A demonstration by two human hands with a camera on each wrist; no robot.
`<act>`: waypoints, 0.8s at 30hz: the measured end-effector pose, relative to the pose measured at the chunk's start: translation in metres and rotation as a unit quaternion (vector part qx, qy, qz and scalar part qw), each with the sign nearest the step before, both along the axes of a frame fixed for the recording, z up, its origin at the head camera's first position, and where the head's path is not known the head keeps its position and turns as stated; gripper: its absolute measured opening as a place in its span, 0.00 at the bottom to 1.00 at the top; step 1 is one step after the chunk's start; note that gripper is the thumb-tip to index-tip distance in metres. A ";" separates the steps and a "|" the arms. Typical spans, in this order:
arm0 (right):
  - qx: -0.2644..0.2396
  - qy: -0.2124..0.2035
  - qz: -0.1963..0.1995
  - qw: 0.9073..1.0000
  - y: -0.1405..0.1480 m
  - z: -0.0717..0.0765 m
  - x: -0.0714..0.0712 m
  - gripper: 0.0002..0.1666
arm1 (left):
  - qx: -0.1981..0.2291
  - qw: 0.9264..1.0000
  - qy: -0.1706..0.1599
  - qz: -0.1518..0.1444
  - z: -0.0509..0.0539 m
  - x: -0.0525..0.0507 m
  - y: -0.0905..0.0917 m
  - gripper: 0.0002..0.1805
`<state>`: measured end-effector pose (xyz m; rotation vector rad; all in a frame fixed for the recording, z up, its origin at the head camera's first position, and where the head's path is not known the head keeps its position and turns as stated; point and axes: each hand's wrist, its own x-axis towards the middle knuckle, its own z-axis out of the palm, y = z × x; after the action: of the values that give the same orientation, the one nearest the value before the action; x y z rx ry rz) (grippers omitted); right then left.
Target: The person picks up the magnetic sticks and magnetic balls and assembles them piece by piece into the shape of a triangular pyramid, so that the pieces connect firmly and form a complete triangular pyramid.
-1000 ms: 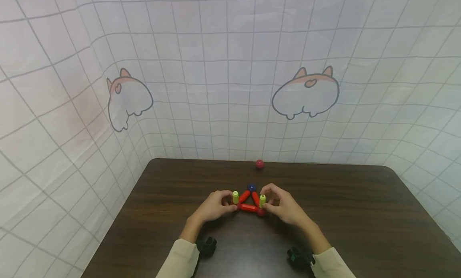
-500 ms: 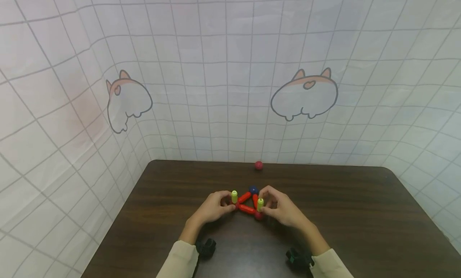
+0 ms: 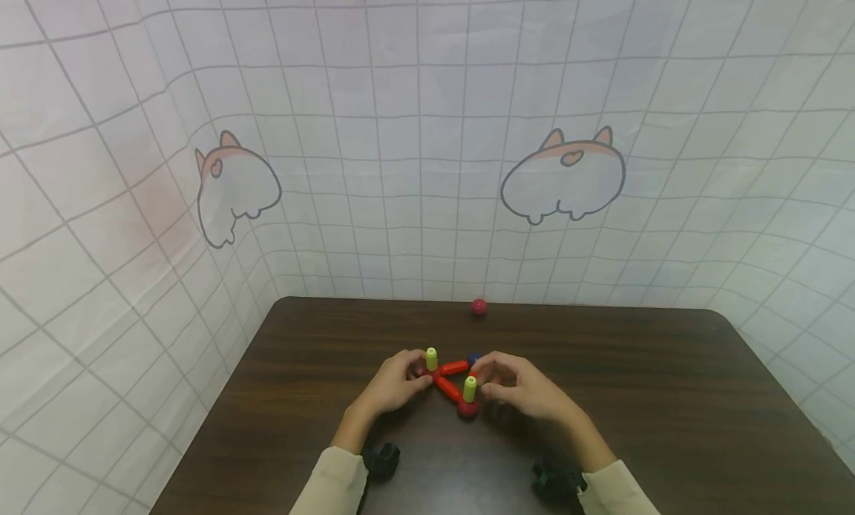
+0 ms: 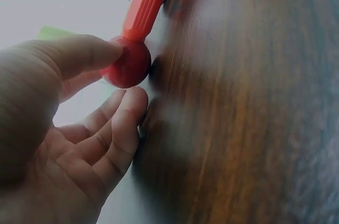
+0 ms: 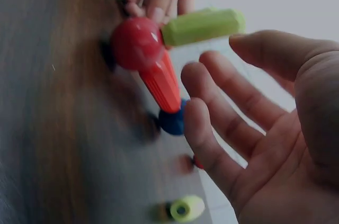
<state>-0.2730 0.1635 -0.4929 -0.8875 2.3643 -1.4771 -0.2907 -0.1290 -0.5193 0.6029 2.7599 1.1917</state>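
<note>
A triangle of red rods (image 3: 448,389) joined by balls lies on the table, partly covered by my right hand. My left hand (image 3: 394,385) pinches its left red ball (image 4: 130,65) between thumb and finger. From that ball a yellow-green rod (image 3: 431,359) stands upright. A second yellow-green rod (image 3: 470,389) rises from the near red ball (image 5: 136,43). Beside it is my right hand (image 3: 524,385), its fingers loosely bent and holding nothing; the thumb tip is close to this rod. The blue ball (image 5: 172,121) at the far corner is partly hidden behind the right fingers.
A loose red ball (image 3: 479,306) sits at the table's back edge. Another yellow-green piece (image 5: 186,208) shows low in the right wrist view. Behind the dark wooden table (image 3: 634,396) hangs a white grid-patterned curtain (image 3: 401,166).
The triangle has turned clockwise: its near red ball came toward me and left, the blue ball went right. My right hand has come away from the near rod; the left still holds its ball.
</note>
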 end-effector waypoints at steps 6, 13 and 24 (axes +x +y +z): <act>0.014 0.004 -0.090 0.996 0.017 0.000 -0.005 0.15 | 0.007 1.000 -0.004 0.008 0.001 0.001 0.001 0.12; 0.051 -0.007 -0.178 0.983 0.035 -0.004 -0.011 0.14 | 0.021 1.000 -0.012 0.014 -0.002 0.001 0.003 0.12; 0.130 -0.046 -0.187 0.973 0.040 -0.015 -0.012 0.22 | 0.012 1.000 -0.004 0.006 -0.003 0.000 0.003 0.13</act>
<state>-0.2849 0.2039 -0.5082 -0.3146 2.6758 -1.2443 -0.2909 -0.1260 -0.5221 0.5833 2.7511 1.2295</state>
